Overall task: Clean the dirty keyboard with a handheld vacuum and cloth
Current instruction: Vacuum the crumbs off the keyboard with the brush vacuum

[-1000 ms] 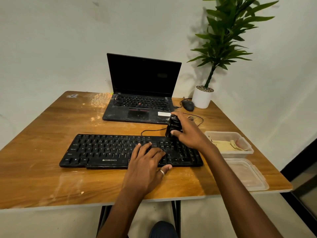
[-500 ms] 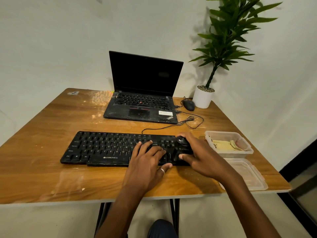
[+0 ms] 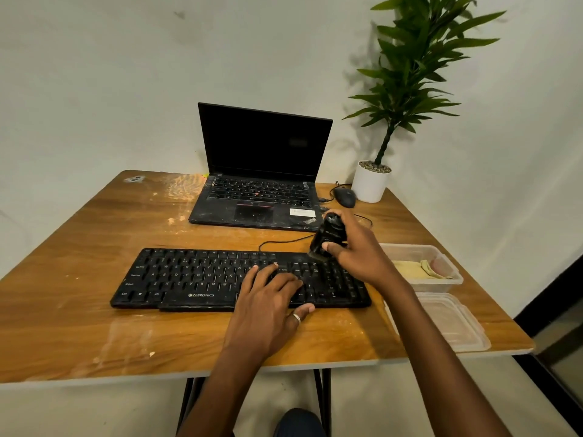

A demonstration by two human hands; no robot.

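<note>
**Vacuum held at the keyboard's far right edge**

The table [image 3: 79,326] carries everything. The keyboard [image 3: 195,279], black and dusty, lies flat across the table's near half and serves as the reference. A plant [image 3: 410,74] in a white pot stands behind the keyboard and to its right. An open laptop [image 3: 262,171] with a dark screen sits directly behind the keyboard. A clear lid [image 3: 451,323] lies to the right of the keyboard, and a tub [image 3: 441,257] sits to the right as well, further back.

The left hand [image 3: 268,310] lies palm down on the keyboard's right-of-centre keys. Its fingers are straight and spread, and its thumb rests off the front edge. The right hand [image 3: 359,253] reaches over the keyboard's right end, with its fingers and thumb wrapped round the vacuum [image 3: 328,236].

The vacuum stands nearly upright, with its lower end on the keyboard's back row, right of centre. The cloth [image 3: 410,269] lies folded in the tub. A mouse [image 3: 344,197] sits behind the keyboard, beside the pot. A ring [image 3: 296,318] shows on the left thumb.
</note>
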